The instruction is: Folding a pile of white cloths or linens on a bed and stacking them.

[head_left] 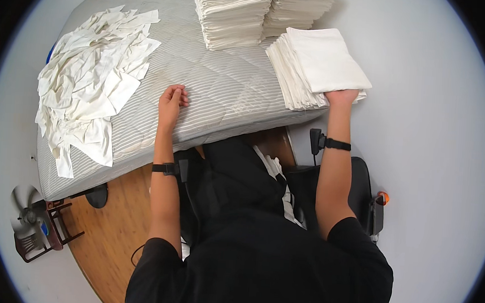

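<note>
A pile of loose, crumpled white cloths (94,73) lies on the left of a striped mattress (213,77). Over the bare middle of the mattress, my left hand (172,101) is empty, its fingers loosely bent and a little apart. At the right front edge, my right hand (342,96) grips the near edge of a folded white cloth (328,59), its fingers hidden beneath. This cloth rests on a stack of folded cloths (291,79), slightly askew to the layers below.
Tall stacks of folded white cloths (231,17) stand at the back by the white wall (423,96). A black chair (360,181) is at my right. On the left, a fan (27,213) sits near a small dark stool (57,229) on the wooden floor (108,221).
</note>
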### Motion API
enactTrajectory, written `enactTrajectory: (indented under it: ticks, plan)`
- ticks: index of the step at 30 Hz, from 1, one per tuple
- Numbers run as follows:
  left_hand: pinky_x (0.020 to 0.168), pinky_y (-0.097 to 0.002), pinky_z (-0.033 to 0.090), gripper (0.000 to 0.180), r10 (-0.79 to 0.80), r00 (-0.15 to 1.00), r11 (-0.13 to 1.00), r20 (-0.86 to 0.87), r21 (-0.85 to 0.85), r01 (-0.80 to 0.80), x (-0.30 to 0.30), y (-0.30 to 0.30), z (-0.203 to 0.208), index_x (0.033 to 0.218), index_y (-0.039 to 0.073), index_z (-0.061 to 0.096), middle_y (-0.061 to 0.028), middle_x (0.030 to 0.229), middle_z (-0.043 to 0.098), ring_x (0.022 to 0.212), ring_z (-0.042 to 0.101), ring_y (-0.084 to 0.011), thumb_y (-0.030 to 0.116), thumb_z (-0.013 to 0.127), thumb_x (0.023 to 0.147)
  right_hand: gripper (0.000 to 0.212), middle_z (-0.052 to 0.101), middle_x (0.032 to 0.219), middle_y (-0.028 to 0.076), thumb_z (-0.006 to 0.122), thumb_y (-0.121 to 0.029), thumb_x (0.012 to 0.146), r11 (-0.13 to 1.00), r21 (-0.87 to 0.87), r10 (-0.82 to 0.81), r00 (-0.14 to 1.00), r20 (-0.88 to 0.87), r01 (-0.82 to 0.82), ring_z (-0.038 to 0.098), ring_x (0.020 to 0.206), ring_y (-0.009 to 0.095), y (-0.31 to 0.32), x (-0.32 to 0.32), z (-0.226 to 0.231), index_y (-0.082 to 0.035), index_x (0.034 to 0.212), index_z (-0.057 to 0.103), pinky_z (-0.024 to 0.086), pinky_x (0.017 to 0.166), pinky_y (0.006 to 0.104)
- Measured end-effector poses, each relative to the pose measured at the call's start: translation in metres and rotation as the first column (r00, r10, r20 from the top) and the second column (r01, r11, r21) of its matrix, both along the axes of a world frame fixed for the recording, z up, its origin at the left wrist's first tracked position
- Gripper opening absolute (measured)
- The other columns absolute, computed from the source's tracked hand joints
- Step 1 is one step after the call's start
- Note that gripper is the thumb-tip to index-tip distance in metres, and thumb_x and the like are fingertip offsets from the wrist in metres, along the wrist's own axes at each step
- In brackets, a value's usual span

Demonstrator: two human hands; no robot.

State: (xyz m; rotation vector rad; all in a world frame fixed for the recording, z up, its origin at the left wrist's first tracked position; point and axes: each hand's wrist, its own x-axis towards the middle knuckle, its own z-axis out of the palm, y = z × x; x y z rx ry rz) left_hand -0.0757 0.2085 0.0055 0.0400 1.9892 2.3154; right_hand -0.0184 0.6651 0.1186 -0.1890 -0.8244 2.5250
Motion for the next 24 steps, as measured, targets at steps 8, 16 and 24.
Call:
enactTrajectory:
  ticks: [8, 16, 24]
  plan:
    - [0.063, -0.0247, 0.051, 0.019, 0.009, 0.999, 1.0, 0.032, -0.026, -0.008, 0.004, 0.0, 0.003, 0.105, 0.0, 0.063, -0.0052, 0.087, 0.062, 0.071, 0.056, -0.0099, 0.011, 0.048, 0.102, 0.073, 0.028, 0.152, 0.025, 0.04, -0.051, 0.099, 0.966, -0.254, 0.098, 0.979, 0.18, -0.05, 0.026, 0.144, 0.037, -0.025, 0.092, 0.034, 0.003, 0.147, 0.028, 0.027, 0.116, 0.0541]
    - [0.063, -0.0247, 0.05, 0.019, 0.024, 0.999, 0.998, 0.023, -0.05, -0.023, 0.001, -0.001, 0.001, 0.105, 0.0, 0.063, -0.0055, 0.088, 0.063, 0.07, 0.056, -0.0102, 0.011, 0.048, 0.102, 0.033, 0.061, 0.109, 0.016, 0.059, -0.014, 0.096, 0.89, 0.451, -0.171, 0.867, 0.469, -0.068, 0.066, 0.092, 0.025, -0.004, 0.056, 0.001, 0.006, 0.121, 0.05, 0.058, 0.068, 0.0332]
    - [0.061, -0.0244, 0.049, 0.019, 0.069, 0.997, 0.986, 0.029, -0.154, -0.064, -0.011, 0.011, 0.006, 0.101, 0.001, 0.065, -0.0048, 0.085, 0.064, 0.069, 0.056, -0.0099, 0.014, 0.051, 0.1, 0.031, 0.066, 0.092, 0.015, 0.06, -0.024, 0.094, 0.693, 0.644, -0.325, 0.656, 0.681, -0.324, 0.067, 0.067, 0.024, -0.016, 0.089, 0.031, 0.004, 0.107, 0.06, 0.053, 0.057, 0.0329]
